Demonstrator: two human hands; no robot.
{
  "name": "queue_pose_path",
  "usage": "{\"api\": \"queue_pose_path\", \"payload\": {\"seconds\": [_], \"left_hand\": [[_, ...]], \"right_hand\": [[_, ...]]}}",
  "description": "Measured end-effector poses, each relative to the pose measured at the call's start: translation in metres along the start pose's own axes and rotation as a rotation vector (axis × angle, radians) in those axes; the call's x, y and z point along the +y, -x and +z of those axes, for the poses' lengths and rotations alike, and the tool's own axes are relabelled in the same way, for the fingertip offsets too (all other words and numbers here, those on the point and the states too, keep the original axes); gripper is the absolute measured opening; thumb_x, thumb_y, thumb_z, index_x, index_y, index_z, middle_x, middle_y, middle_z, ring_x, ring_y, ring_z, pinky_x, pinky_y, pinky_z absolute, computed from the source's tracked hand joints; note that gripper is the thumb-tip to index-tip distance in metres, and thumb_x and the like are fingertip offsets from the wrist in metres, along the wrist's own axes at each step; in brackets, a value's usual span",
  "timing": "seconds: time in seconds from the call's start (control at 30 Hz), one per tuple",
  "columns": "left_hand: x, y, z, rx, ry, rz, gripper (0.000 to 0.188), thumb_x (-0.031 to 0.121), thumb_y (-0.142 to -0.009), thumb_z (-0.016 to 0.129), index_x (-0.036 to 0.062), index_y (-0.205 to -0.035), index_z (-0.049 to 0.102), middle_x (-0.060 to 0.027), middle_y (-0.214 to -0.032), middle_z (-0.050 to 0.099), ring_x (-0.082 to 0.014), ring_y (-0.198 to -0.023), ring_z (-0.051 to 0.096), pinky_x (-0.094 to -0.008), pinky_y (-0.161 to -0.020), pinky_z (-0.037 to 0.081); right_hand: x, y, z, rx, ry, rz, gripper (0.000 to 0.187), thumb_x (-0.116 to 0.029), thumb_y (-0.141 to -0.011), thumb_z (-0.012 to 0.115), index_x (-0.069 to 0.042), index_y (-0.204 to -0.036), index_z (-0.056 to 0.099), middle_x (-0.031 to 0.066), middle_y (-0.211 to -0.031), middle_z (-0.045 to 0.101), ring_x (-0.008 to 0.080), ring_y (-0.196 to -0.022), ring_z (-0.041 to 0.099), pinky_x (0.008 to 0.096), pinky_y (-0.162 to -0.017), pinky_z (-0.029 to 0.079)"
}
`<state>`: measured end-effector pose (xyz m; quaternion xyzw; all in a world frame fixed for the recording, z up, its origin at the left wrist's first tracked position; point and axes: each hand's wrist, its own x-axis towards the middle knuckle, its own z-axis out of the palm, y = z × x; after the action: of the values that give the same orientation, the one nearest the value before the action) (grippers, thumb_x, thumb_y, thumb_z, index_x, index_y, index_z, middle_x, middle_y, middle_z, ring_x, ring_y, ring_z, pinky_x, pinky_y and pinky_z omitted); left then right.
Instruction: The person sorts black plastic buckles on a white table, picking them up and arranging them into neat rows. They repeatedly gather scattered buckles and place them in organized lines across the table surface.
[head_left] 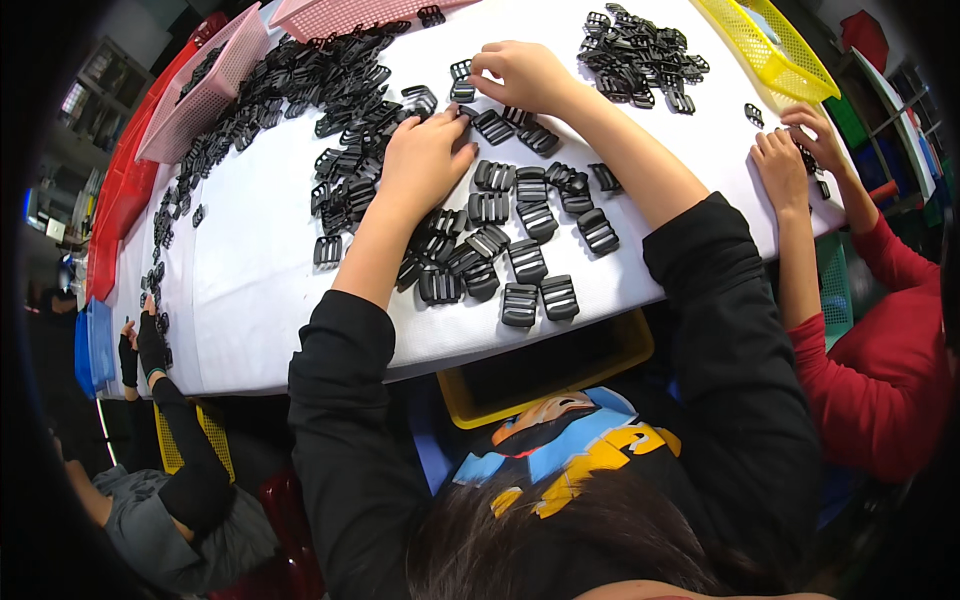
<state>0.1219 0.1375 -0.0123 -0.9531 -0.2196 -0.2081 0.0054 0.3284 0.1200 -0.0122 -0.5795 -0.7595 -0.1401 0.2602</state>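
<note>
Here's the buckle (pixel 462 88), just left of the right hand's (pixel 520 78) fingertips, its long axis seemingly running away from the body; right is nearer. Those fingers curl, slightly parted, at its edge, grip impossible to tell. Left hand (pixel 425 158) lies palm-down, thumb spread wide, fingertips just short of it.

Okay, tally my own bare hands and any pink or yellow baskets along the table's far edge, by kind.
Own bare hands (left hand, right hand): 2
Pink baskets: 2
Yellow basket: 1
Total: 5
</note>
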Motion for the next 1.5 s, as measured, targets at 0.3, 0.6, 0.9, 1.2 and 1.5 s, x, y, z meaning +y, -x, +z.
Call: {"api": "queue_pose_path", "payload": {"seconds": [0.3,0.6,0.9,1.2,1.5], "left_hand": [[0.014,0.023,-0.029,-0.101,0.882,-0.183,0.017,0.003,-0.083,0.059,0.0038,-0.101,0.06,-0.0077,-0.085,0.065,-0.0125,-0.084,0.061,-0.0245,-0.078,0.045],[0.017,0.019,-0.02,0.023,0.546,-0.097,0.029,0.003,-0.081,0.059,0.0028,-0.109,0.058,-0.0103,-0.099,0.061,-0.0208,-0.095,0.058,-0.0305,-0.086,0.043],[-0.006,-0.016,-0.006,-0.054,0.075,-0.149,0.031,0.015,-0.078,0.061,0.0049,-0.108,0.063,-0.0174,-0.102,0.064,-0.0314,-0.093,0.06,-0.0372,-0.093,0.042],[-0.009,-0.007,-0.033,-0.02,0.261,-0.119,0.039,0.022,-0.077,0.068,0.0069,-0.112,0.063,-0.0103,-0.078,0.06,-0.0212,-0.074,0.057,-0.031,-0.074,0.046],[-0.013,0.029,-0.042,-0.274,0.499,-0.216,0.029,0.01,-0.072,0.068,0.003,-0.077,0.04,-0.0025,-0.067,0.039,-0.0177,-0.062,0.036,-0.0256,-0.058,0.036]], "right_hand": [[0.007,0.002,0.008,-0.182,-0.111,0.049,0.037,-0.039,-0.076,0.067,-0.014,-0.104,0.068,0.0092,-0.108,0.057,0.0275,-0.107,0.051,0.0366,-0.09,0.042],[0.026,-0.012,-0.002,0.065,-0.396,0.086,0.025,-0.027,-0.083,0.062,-0.003,-0.079,0.067,0.0047,-0.073,0.063,0.0203,-0.067,0.057,0.0324,-0.065,0.046],[0.044,0.003,-0.041,-0.524,-0.409,0.608,0.021,-0.025,-0.081,0.061,-0.005,-0.082,0.068,0.0023,-0.062,0.061,0.0076,-0.051,0.05,0.024,-0.051,0.042],[0.037,-0.016,0.033,-0.087,-0.142,0.328,0.049,-0.04,-0.077,0.063,-0.013,-0.117,0.059,0.0126,-0.113,0.058,0.0307,-0.104,0.056,0.0375,-0.09,0.045],[0.019,-0.031,0.065,-0.011,-0.394,0.077,0.026,-0.032,-0.082,0.058,-0.012,-0.095,0.069,0.01,-0.079,0.067,0.0258,-0.072,0.064,0.0359,-0.069,0.05]]}}
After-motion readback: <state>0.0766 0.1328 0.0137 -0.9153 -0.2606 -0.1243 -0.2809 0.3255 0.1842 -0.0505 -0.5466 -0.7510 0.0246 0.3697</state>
